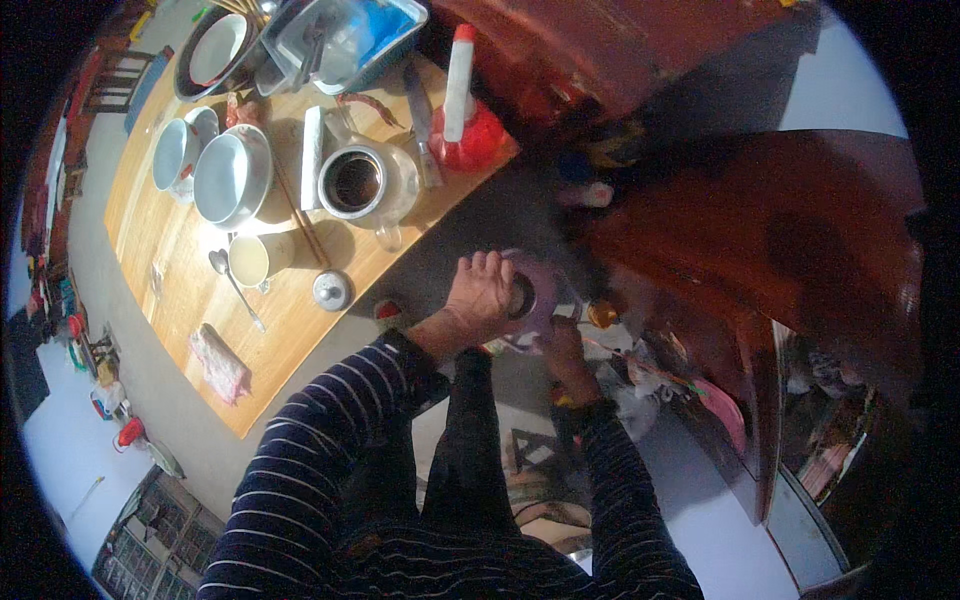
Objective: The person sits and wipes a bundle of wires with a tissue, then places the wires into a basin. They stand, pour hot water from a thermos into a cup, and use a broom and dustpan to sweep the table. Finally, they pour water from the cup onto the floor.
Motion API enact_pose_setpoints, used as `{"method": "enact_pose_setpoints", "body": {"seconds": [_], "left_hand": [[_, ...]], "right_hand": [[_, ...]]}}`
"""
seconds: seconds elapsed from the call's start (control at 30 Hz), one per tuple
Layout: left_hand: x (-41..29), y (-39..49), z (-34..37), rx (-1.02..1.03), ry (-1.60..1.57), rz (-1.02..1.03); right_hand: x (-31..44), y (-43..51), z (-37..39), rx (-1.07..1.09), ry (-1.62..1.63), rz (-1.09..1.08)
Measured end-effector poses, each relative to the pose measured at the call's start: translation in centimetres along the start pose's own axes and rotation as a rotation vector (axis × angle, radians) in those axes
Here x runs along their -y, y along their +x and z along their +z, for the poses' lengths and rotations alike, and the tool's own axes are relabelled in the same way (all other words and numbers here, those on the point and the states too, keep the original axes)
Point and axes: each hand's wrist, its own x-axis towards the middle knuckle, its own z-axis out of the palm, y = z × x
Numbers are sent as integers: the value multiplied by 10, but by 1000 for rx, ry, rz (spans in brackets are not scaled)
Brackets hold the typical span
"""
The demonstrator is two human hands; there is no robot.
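Observation:
Below the table's right edge, a pink-purple round vessel (546,279) with a dark round part at its top stands or hangs in shadow. My left hand (484,289), fingers bent, lies against that dark part; whether it grips something is hidden. My right hand (566,356) is closed by the vessel's near side, seemingly at its handle, in blurred shade. On the wooden table (300,337) nearest my left hand are a metal-knobbed lid (331,290) and a clear glass pot (397,184) with dark contents inside its metal-rimmed mouth.
The table also bears white bowls (232,176), a cup of pale liquid (251,259), a spoon (238,289), chopsticks (296,202), a folded cloth (217,364), a knife (420,112), a red-and-white bottle (465,127) and a plastic tray (360,45). Red-brown furniture (817,217) stands right.

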Motion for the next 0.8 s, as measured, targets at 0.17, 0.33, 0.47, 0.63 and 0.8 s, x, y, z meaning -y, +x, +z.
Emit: {"method": "enact_pose_setpoints", "body": {"seconds": [0.17, 0.33, 0.47, 0.63, 0.8], "left_hand": [[-4, 35, 30, -22, 86, -19], [-5, 61, 55, -36, 125, -65], [1, 72, 72, -154, 90, -44], [-4, 82, 85, -49, 97, -46], [-12, 92, 94, -293, 56, -69]], "right_hand": [[-57, 57, 46, 130, -183, -141], [-93, 75, 77, 26, -108, -151], [-112, 91, 90, 69, 71, -297], [-91, 97, 73, 97, 468, 185], [-97, 97, 64, 80, 530, 147]]}}
